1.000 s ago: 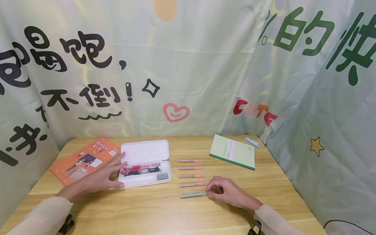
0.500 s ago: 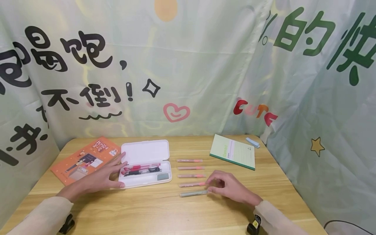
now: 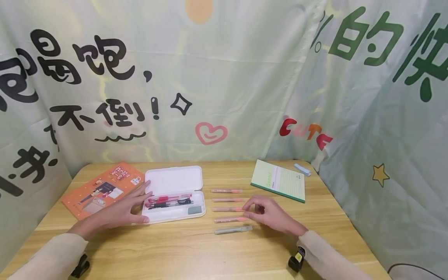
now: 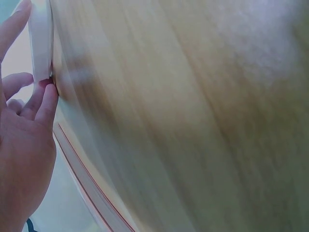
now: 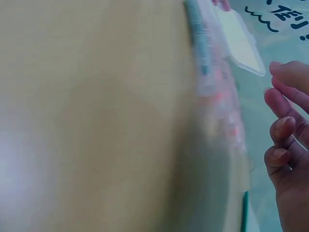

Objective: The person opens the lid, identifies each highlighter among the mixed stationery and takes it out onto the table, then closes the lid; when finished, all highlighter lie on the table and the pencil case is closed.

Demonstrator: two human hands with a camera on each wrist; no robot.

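A white pencil case point(image 3: 174, 179) lies with its lid up in the head view, holding pink and black pens point(image 3: 164, 200) and a grey eraser point(image 3: 194, 210). My left hand point(image 3: 120, 210) rests at the case's left end, fingers spread and thumb at the near corner. To the right of the case is a column of pink pens point(image 3: 229, 220), with one grey pen point(image 3: 233, 230) nearest me. My right hand point(image 3: 271, 214) hovers by the right ends of the lower pink pens. In the right wrist view its fingers point(image 5: 280, 126) are loosely bent and hold nothing.
An orange illustrated book point(image 3: 101, 192) lies left of the case, partly under my left forearm. At the back right are a green notepad point(image 3: 280, 181) and a small pale blue object point(image 3: 302, 169). Printed curtains point(image 3: 241, 89) hang around the wooden table point(image 3: 196, 252).
My right hand has let go of the grey pen's right end and moved slightly up and left, toward the pink pens. The left hand stays at the case.
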